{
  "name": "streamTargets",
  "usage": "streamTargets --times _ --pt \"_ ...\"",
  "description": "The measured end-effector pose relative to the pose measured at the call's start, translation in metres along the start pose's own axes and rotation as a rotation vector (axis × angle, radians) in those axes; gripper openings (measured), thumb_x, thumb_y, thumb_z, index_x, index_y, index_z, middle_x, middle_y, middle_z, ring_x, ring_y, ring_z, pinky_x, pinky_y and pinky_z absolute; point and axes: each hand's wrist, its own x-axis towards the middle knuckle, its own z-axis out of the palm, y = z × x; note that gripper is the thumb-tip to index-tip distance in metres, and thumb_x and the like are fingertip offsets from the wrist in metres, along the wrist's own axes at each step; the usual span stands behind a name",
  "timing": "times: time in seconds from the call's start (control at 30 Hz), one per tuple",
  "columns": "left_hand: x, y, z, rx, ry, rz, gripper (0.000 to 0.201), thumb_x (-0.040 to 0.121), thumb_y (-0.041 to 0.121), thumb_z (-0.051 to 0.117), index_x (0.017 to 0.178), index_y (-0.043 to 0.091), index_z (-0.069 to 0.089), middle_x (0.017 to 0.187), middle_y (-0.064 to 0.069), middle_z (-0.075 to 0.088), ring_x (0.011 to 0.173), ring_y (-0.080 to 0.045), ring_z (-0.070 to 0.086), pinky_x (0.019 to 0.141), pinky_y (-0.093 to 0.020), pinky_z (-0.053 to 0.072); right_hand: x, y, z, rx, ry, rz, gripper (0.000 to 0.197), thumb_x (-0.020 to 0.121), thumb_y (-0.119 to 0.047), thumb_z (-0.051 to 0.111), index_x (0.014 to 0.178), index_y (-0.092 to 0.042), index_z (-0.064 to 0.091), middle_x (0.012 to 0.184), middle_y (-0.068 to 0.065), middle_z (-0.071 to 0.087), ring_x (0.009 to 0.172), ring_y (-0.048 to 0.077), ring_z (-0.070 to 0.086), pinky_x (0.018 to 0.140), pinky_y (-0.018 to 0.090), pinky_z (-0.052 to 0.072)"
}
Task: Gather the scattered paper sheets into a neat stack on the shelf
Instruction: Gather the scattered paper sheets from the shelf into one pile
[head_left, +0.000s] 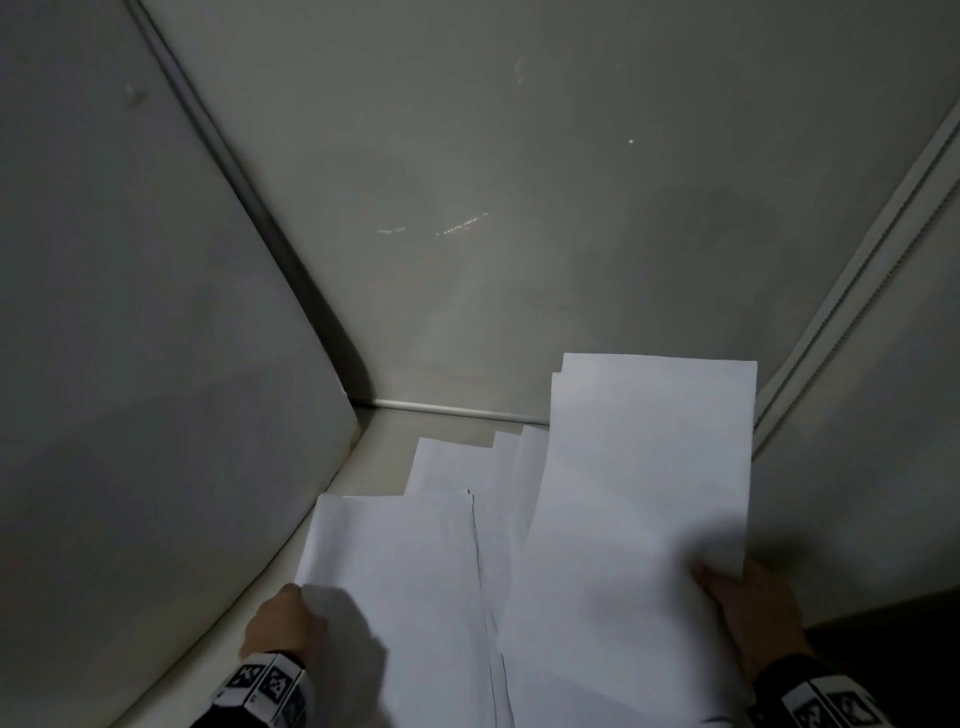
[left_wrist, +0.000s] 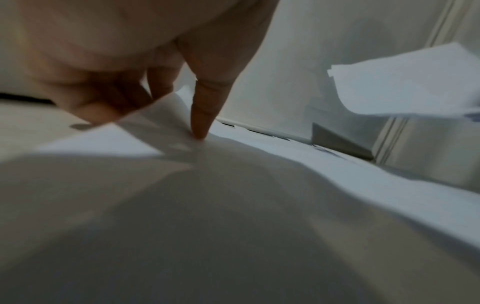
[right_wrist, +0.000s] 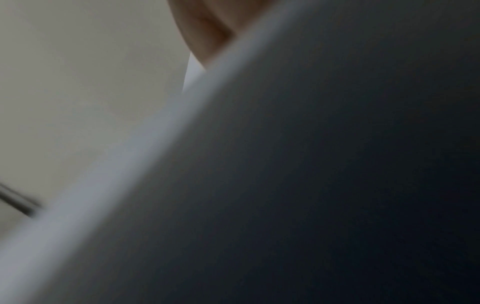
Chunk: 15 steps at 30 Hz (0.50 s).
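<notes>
Midway through gathering: right hand grips a lifted bundle of sheets at 4 o'clock; left hand pinches loose sheets fanned across the shelf, unstacked.

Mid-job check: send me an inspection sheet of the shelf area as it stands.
Surface: pale shelf, partly covered by paper.
Job's things: loose sheets lie fanned and overlapping, not squared; lifted sheets are raised above them.
Clutter: nothing seen.
Grippers: left hand pinches the left sheets at their near corner; right hand grips the lifted sheets.
Cables: nothing seen.
Surroundings: grey cabinet walls on three sides; dim light.
</notes>
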Motion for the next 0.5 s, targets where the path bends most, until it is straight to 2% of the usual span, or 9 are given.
streamTargets --times 0.07,0.13,0.23,0.33,0.4,0.5 --pt "-0.004 -0.001 -0.003 0.061 0.039 -0.061 0.057 0.077 0.034 0.065 0.127 0.015 0.048 0.134 -0.015 0.041 0.126 -0.033 0.039 0.101 -0.041 0.038 0.002 0.004 0.001 0.005 0.005 -0.008 0.025 0.075 0.002 0.067 0.067 -0.021 0.062 0.077 0.003 0.065 0.082 0.027 0.060 0.055 0.001 0.044" --pt "-0.006 0.000 -0.003 0.032 0.052 -0.083 0.068 0.071 0.037 0.073 0.129 0.015 0.043 0.135 -0.017 0.035 0.126 -0.036 0.035 0.102 -0.044 0.037 0.002 0.005 0.002 0.004 0.015 -0.009 0.023 0.075 0.001 0.068 0.066 -0.019 0.062 0.079 0.008 0.066 0.080 0.028 0.060 0.054 0.003 0.044" --pt "0.001 0.001 -0.001 -0.087 0.030 -0.053 0.073 0.067 0.020 0.080 0.127 0.006 0.041 0.129 -0.026 0.042 0.118 -0.042 0.047 0.097 -0.044 0.045 -0.001 0.003 0.004 0.009 0.006 -0.008 0.023 0.074 0.000 0.069 0.061 -0.017 0.063 0.071 0.003 0.066 0.070 0.027 0.061 0.053 0.004 0.044" --pt "0.006 0.002 0.001 -0.165 -0.018 -0.031 0.072 0.069 0.009 0.077 0.127 -0.003 0.036 0.124 -0.029 0.054 0.114 -0.040 0.056 0.096 -0.041 0.046 -0.005 -0.004 0.005 0.052 0.008 -0.003 0.027 0.074 0.005 0.067 0.062 -0.018 0.062 0.060 -0.007 0.066 0.053 0.004 0.062 0.050 0.002 0.044" --pt "0.005 0.002 0.000 -0.156 -0.034 -0.052 0.064 0.071 0.013 0.075 0.123 -0.005 0.042 0.120 -0.024 0.061 0.113 -0.035 0.059 0.094 -0.036 0.047 -0.006 -0.004 0.003 0.061 0.009 -0.003 0.027 0.074 0.006 0.067 0.063 -0.019 0.063 0.056 -0.011 0.067 0.048 -0.009 0.059 0.051 0.002 0.045" --pt "0.003 0.002 -0.002 -0.119 -0.057 -0.030 0.043 0.075 0.027 0.067 0.113 0.008 0.064 0.111 -0.010 0.070 0.105 -0.025 0.065 0.083 -0.025 0.050 -0.004 -0.002 0.000 0.069 0.011 0.004 0.028 0.075 0.006 0.066 0.065 -0.020 0.063 0.049 -0.023 0.066 0.049 -0.012 0.058 0.052 0.001 0.045"
